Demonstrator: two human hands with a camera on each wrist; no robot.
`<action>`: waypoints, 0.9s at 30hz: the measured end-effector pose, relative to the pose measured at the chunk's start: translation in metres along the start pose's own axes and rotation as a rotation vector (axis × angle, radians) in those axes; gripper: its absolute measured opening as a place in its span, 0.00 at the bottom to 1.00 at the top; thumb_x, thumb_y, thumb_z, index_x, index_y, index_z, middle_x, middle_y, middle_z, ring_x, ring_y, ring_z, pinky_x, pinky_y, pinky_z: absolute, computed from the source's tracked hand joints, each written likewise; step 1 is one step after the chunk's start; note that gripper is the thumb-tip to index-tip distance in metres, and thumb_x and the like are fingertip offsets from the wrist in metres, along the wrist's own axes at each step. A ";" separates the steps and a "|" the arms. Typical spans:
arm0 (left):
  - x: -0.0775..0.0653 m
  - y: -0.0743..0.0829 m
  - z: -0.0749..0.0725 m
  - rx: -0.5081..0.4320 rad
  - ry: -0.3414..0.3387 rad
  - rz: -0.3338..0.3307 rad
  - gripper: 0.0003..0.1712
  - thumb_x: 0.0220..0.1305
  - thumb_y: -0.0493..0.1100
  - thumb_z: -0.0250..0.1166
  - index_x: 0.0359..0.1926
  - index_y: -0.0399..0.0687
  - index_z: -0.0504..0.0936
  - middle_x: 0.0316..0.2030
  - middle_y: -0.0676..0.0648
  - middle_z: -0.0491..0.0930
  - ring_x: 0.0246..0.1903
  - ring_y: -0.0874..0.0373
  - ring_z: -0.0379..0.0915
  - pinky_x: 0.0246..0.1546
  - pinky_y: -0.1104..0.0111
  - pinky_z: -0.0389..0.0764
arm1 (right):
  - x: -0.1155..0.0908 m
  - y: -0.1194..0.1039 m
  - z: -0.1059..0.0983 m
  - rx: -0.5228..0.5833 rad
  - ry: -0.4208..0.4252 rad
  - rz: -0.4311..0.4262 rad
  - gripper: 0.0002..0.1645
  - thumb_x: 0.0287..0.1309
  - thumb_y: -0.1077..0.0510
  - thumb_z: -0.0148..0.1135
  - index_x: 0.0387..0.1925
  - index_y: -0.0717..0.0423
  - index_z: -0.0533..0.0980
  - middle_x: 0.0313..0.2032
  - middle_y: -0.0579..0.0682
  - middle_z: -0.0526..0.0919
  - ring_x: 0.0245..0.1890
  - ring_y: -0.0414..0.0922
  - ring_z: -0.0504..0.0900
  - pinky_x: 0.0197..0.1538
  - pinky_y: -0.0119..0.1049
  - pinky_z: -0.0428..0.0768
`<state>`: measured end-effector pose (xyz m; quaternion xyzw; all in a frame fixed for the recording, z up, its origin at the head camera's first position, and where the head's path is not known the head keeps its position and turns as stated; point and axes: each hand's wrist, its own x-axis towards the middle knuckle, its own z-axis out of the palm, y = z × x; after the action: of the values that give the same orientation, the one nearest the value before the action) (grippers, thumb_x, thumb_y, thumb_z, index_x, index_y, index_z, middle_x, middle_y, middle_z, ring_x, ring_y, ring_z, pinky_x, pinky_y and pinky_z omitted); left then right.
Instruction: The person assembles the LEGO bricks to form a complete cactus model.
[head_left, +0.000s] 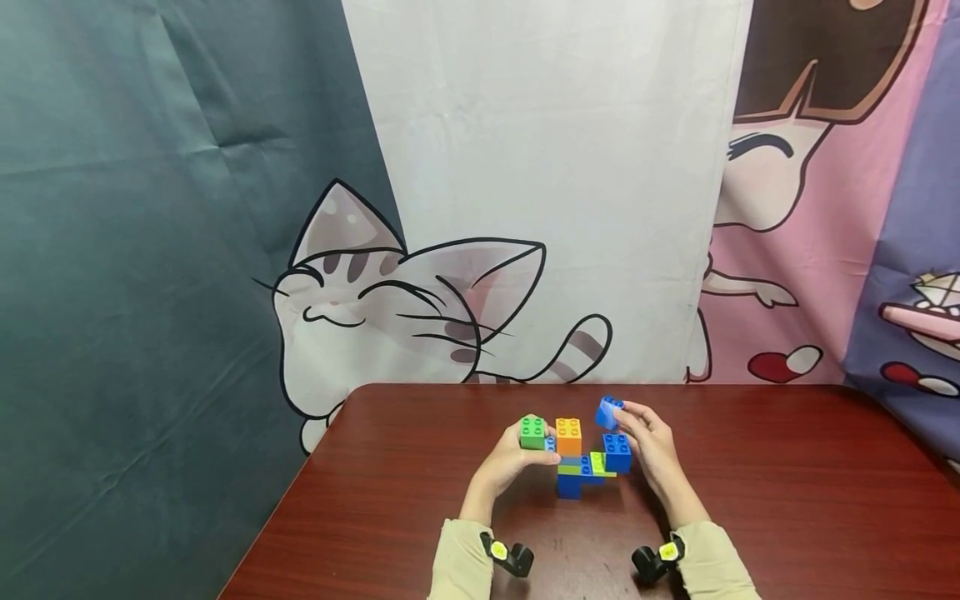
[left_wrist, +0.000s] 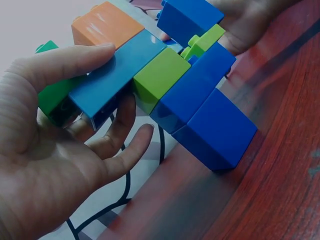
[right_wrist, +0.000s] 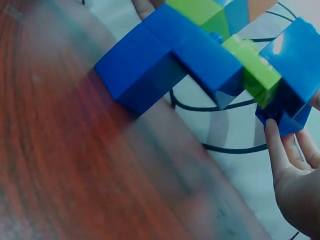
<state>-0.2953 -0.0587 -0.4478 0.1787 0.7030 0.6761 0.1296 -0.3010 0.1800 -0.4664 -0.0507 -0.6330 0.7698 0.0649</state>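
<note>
My left hand (head_left: 501,468) grips a joined model of toy building bricks at its left side, with the thumb across a light blue brick (left_wrist: 117,75) in the left wrist view. A green brick (head_left: 532,433) and an orange brick (head_left: 568,438) stand on top of that part. Lime and blue pieces run to the right, ending in a raised blue brick (head_left: 617,455). Underneath sits another blue brick (head_left: 569,487). My right hand (head_left: 656,446) pinches a loose blue brick (head_left: 608,413), tilted, beyond the model's right end. In the right wrist view this brick (right_wrist: 282,121) is partly hidden behind the model.
A dark red wooden table (head_left: 787,492) lies beneath both hands, its far edge meeting a printed cloth backdrop (head_left: 570,167) with a cartoon cat. Small black wrist cameras (head_left: 517,558) are strapped over the sleeves.
</note>
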 end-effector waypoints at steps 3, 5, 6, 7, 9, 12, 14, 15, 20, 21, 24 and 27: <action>0.000 0.000 0.000 -0.005 -0.004 0.005 0.29 0.54 0.33 0.69 0.54 0.28 0.68 0.49 0.38 0.78 0.41 0.58 0.76 0.51 0.66 0.81 | -0.002 -0.007 0.001 0.083 -0.003 -0.005 0.11 0.67 0.57 0.57 0.48 0.55 0.70 0.32 0.31 0.80 0.36 0.28 0.81 0.43 0.21 0.80; 0.000 0.000 0.000 -0.006 -0.005 0.003 0.29 0.54 0.33 0.69 0.55 0.28 0.67 0.50 0.35 0.77 0.41 0.58 0.76 0.50 0.67 0.81 | -0.003 -0.012 0.002 0.150 -0.025 -0.017 0.09 0.69 0.59 0.53 0.47 0.54 0.68 0.32 0.31 0.81 0.35 0.29 0.82 0.43 0.22 0.81; 0.000 0.000 0.000 -0.006 -0.006 0.002 0.29 0.54 0.32 0.69 0.54 0.28 0.67 0.50 0.34 0.77 0.41 0.58 0.76 0.50 0.67 0.81 | -0.003 -0.014 0.002 0.176 -0.040 -0.023 0.08 0.70 0.59 0.51 0.48 0.53 0.67 0.32 0.31 0.82 0.35 0.29 0.83 0.43 0.23 0.82; 0.000 0.000 0.000 -0.006 -0.005 0.000 0.29 0.54 0.32 0.69 0.54 0.28 0.67 0.50 0.34 0.77 0.41 0.58 0.76 0.50 0.67 0.81 | -0.004 -0.016 0.002 0.201 -0.060 -0.035 0.08 0.71 0.58 0.50 0.49 0.53 0.65 0.33 0.32 0.83 0.36 0.30 0.83 0.43 0.24 0.82; 0.000 0.000 0.000 -0.004 -0.005 -0.003 0.29 0.54 0.32 0.69 0.55 0.28 0.67 0.49 0.36 0.77 0.41 0.58 0.76 0.50 0.67 0.81 | -0.005 -0.021 0.002 0.236 -0.101 -0.070 0.09 0.72 0.58 0.47 0.51 0.51 0.62 0.36 0.33 0.84 0.37 0.31 0.84 0.44 0.26 0.83; 0.000 0.001 0.000 0.002 0.000 -0.007 0.29 0.54 0.33 0.69 0.55 0.29 0.68 0.47 0.41 0.79 0.42 0.58 0.76 0.51 0.66 0.80 | -0.006 -0.027 0.002 0.242 -0.144 -0.130 0.11 0.73 0.58 0.45 0.53 0.48 0.62 0.40 0.34 0.84 0.41 0.32 0.85 0.46 0.27 0.83; 0.000 0.001 0.000 0.004 0.001 -0.007 0.30 0.54 0.33 0.70 0.55 0.29 0.68 0.46 0.44 0.79 0.42 0.58 0.76 0.52 0.66 0.80 | -0.007 -0.031 0.003 0.240 -0.150 -0.164 0.13 0.72 0.59 0.47 0.55 0.51 0.65 0.41 0.35 0.84 0.42 0.33 0.85 0.47 0.27 0.83; 0.001 0.001 0.000 0.005 0.003 -0.008 0.30 0.54 0.34 0.70 0.55 0.30 0.68 0.45 0.45 0.79 0.42 0.58 0.76 0.52 0.66 0.80 | -0.007 -0.033 0.004 0.227 -0.147 -0.172 0.14 0.72 0.59 0.48 0.56 0.52 0.66 0.42 0.35 0.84 0.43 0.33 0.85 0.48 0.27 0.83; 0.002 -0.001 0.000 -0.001 0.005 -0.003 0.25 0.53 0.33 0.70 0.51 0.35 0.71 0.45 0.47 0.80 0.41 0.58 0.76 0.50 0.67 0.81 | -0.013 -0.043 0.010 0.160 -0.124 -0.188 0.24 0.69 0.59 0.54 0.62 0.63 0.63 0.43 0.33 0.83 0.44 0.31 0.84 0.48 0.24 0.82; 0.002 -0.002 0.000 -0.003 0.004 -0.003 0.25 0.53 0.33 0.70 0.51 0.35 0.71 0.45 0.47 0.80 0.41 0.58 0.76 0.49 0.67 0.81 | -0.014 -0.044 0.011 0.148 -0.126 -0.194 0.25 0.69 0.59 0.54 0.62 0.64 0.63 0.43 0.33 0.83 0.44 0.31 0.84 0.48 0.24 0.81; 0.002 -0.003 0.000 -0.002 0.005 -0.003 0.26 0.53 0.33 0.70 0.52 0.34 0.71 0.44 0.47 0.80 0.40 0.58 0.76 0.48 0.68 0.81 | -0.019 -0.050 0.014 0.136 -0.148 -0.222 0.24 0.69 0.59 0.53 0.62 0.65 0.63 0.44 0.35 0.83 0.45 0.32 0.84 0.49 0.24 0.81; 0.002 -0.002 0.000 0.005 0.007 -0.005 0.26 0.53 0.33 0.69 0.53 0.32 0.70 0.45 0.45 0.79 0.41 0.58 0.76 0.48 0.67 0.81 | -0.023 -0.055 0.017 0.114 -0.187 -0.260 0.20 0.70 0.59 0.53 0.59 0.63 0.66 0.44 0.37 0.84 0.45 0.34 0.85 0.50 0.25 0.81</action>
<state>-0.2976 -0.0580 -0.4500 0.1752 0.7054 0.6747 0.1284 -0.2787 0.1703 -0.4091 0.1071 -0.5929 0.7909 0.1075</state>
